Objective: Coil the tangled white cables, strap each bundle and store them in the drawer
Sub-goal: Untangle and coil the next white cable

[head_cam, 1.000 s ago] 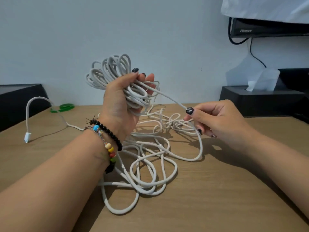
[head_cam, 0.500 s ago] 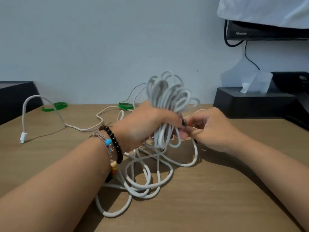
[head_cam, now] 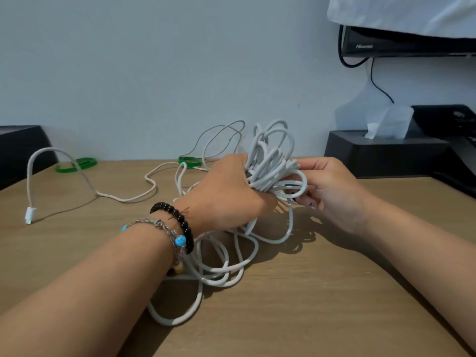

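My left hand (head_cam: 226,191) grips a coiled bundle of white cable (head_cam: 273,155) above the wooden table (head_cam: 334,292). My right hand (head_cam: 332,191) pinches a loop of that cable (head_cam: 296,188) at the bundle's right side. Loose tangled white cable (head_cam: 221,266) trails from the bundle down onto the table under my left wrist. Another white cable runs left to a plug (head_cam: 29,215) standing on the table. Two green straps (head_cam: 77,164) (head_cam: 189,161) lie near the wall.
A black tissue box (head_cam: 381,153) stands at the right by the wall, with dark equipment (head_cam: 450,140) behind it. A dark box (head_cam: 18,148) sits at the far left. A monitor (head_cam: 401,42) hangs at the upper right.
My left hand lowered the bundle and carried it rightwards. My right hand brought the strand up to it and now holds a loop against the bundle.
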A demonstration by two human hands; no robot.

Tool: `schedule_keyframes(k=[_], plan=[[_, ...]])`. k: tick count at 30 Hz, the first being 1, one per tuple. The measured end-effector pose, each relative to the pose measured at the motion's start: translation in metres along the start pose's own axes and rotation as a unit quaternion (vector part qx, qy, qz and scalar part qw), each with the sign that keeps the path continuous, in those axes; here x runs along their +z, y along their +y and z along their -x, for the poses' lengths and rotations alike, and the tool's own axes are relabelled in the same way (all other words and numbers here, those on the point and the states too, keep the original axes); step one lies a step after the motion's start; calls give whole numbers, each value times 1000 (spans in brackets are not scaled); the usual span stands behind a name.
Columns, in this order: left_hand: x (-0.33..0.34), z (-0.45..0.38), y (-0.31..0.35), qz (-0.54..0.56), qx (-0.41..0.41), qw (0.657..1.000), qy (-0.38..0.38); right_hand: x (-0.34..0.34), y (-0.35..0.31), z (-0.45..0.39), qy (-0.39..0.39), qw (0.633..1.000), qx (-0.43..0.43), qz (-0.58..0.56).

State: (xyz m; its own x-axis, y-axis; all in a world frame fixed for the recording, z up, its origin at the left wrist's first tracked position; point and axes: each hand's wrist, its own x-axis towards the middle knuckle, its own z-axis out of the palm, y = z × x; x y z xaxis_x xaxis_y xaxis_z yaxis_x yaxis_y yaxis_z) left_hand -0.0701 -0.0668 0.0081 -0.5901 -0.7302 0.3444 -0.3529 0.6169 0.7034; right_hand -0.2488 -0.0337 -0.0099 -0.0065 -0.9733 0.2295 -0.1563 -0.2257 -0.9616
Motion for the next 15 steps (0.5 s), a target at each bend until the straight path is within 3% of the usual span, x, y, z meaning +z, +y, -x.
schedule_keyframes(k=[5, 10, 15], plan=[[-1, -4, -1, -34, 3, 999, 32, 4, -6, 1, 40, 999, -13, 32], [-6, -5, 4, 61, 7, 990, 124, 1, -12, 2, 53, 991, -92, 82], [-25, -11, 0, 223, -19, 921, 319, -4, -10, -3, 133, 966, -154, 162]])
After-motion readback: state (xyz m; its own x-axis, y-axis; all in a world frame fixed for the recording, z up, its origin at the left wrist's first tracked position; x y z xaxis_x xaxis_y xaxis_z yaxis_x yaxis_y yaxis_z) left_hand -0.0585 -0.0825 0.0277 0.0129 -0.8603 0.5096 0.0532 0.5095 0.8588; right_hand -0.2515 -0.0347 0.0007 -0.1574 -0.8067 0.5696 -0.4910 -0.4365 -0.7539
